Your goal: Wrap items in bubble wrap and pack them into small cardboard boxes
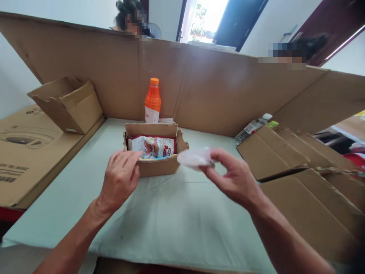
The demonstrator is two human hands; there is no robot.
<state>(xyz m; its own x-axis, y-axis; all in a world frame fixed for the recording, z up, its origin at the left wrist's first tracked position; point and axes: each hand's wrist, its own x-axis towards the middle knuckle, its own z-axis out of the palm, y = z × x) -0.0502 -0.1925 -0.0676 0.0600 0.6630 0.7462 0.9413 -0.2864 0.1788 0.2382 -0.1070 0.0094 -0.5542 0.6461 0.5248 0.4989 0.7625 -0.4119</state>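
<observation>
A small open cardboard box [158, 168] stands on the cloth-covered table, holding a white and red printed packet [151, 147] with a bit of blue at its lower edge. My left hand [121, 175] is at the box's front left corner, its fingers curled over the rim. In the air right of the box, my right hand [230, 173] pinches a whitish, translucent round thing [194, 158] between thumb and fingers. Motion blurs that thing, so its exact kind is unclear. Its left end is close to the box's right side.
An orange bottle [153, 101] stands behind the box, before a tall cardboard partition [211, 87]. On the left, an open carton [82, 108] rests on a large flat carton [31, 152]. To the right are a clear bottle [252, 127] and more cardboard boxes [310, 213]. Two people are beyond the partition.
</observation>
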